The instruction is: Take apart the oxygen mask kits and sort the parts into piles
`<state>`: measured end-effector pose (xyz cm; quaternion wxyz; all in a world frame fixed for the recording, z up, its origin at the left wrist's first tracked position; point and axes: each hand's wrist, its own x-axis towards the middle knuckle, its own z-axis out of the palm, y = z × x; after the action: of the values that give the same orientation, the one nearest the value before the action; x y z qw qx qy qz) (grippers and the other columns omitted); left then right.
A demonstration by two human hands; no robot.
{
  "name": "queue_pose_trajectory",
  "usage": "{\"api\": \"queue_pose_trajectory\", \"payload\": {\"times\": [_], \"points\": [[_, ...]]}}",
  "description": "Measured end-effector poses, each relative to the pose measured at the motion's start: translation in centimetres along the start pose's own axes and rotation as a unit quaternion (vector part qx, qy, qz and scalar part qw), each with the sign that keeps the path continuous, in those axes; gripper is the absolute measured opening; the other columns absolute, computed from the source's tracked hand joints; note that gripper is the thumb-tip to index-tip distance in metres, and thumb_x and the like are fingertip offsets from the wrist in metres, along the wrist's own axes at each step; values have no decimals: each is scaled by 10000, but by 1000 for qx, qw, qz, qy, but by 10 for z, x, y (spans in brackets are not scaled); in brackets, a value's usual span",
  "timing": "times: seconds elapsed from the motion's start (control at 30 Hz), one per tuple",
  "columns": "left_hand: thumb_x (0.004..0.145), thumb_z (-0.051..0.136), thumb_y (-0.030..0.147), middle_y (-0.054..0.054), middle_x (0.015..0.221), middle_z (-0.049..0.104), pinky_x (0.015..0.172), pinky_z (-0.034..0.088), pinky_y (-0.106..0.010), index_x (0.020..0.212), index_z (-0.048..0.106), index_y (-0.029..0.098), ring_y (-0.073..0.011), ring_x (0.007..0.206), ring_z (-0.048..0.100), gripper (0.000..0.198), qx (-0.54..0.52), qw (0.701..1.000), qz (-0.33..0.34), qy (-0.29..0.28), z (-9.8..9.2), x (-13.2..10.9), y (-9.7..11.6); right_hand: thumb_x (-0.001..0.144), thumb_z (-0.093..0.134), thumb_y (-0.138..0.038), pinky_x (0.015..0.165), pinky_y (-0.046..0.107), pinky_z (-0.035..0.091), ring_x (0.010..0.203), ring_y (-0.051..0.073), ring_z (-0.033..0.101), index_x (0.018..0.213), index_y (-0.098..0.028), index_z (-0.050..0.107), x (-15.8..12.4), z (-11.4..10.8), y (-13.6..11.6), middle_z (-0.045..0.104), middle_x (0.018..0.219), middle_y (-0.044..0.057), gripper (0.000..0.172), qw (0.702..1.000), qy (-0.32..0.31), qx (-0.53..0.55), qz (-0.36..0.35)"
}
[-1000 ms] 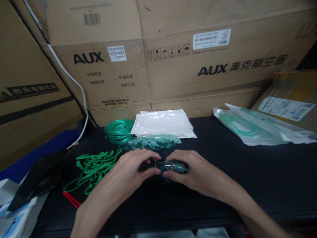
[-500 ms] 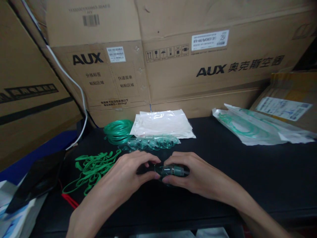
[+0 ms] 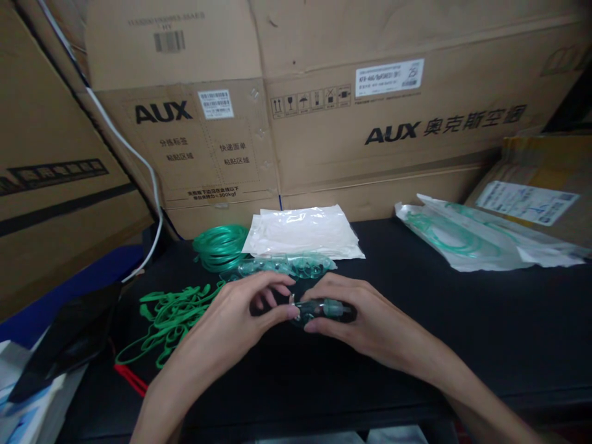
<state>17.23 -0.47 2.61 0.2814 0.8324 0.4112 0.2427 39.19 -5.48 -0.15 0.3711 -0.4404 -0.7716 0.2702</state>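
A small see-through green oxygen mask [image 3: 311,310], with a tapered connector towards its right end, is held low over the black tabletop. My right hand [image 3: 365,311] wraps round it from the right, thumb on the near side and fingers on the far side. At the left end, the thumb of my left hand [image 3: 250,311] presses on the mask's edge beside a small shiny bit. The left index finger is raised off it, and the other fingers curl behind. Beyond my hands lies a row of similar clear green masks [image 3: 287,265]. Green elastic straps [image 3: 173,314] lie tangled left of my left forearm.
A coil of green tubing [image 3: 221,246] sits beside a stack of white packets [image 3: 305,231]. Clear bags with green tubing [image 3: 456,237] lie at the right. Cardboard boxes [image 3: 324,142] wall off the back. A white cable [image 3: 139,154] hangs at the left, above a black pouch [image 3: 69,339].
The left index finger has lifted away from the mask's left end while the thumb stays on it. The mask has tilted slightly in my right hand, its connector a little higher.
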Motion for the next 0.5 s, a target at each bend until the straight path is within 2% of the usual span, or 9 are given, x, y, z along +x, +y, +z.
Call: {"api": "queue_pose_trajectory", "payload": {"times": [0.13, 0.23, 0.37, 0.5], "points": [[797, 749, 501, 10, 858, 702, 646, 493, -241, 971, 665, 209, -148, 712, 637, 350, -62, 996, -47, 41, 4, 1, -3, 853, 765, -293, 823, 262, 494, 919, 171, 652, 1042, -256, 728, 4, 0, 0, 698, 1000, 8, 196, 998, 51, -13, -23], [863, 656, 544, 5, 744, 663, 610, 456, -239, 887, 695, 191, -150, 672, 601, 356, -81, 994, -67, 30, 7, 2, -1, 857, 758, -244, 838, 274, 509, 946, 180, 653, 1064, -242, 707, 5, 2, 0, 681, 1029, 27, 212, 994, 91, -30, -49], [925, 590, 495, 5, 696, 625, 575, 425, -222, 883, 711, 170, -131, 632, 553, 350, -183, 982, -45, -8, 16, 5, 4, 864, 738, -191, 864, 304, 529, 971, 198, 653, 1091, -251, 697, 6, 3, 0, 649, 1056, 48, 239, 987, 137, -36, -75], [926, 610, 446, 2, 699, 630, 547, 427, -206, 873, 686, 156, -113, 602, 531, 304, -306, 952, -27, 3, 26, 10, 9, 838, 757, -181, 898, 329, 527, 1013, 214, 643, 1059, -276, 722, 7, 2, -1, 639, 1074, 46, 243, 979, 188, -4, -80]]}}
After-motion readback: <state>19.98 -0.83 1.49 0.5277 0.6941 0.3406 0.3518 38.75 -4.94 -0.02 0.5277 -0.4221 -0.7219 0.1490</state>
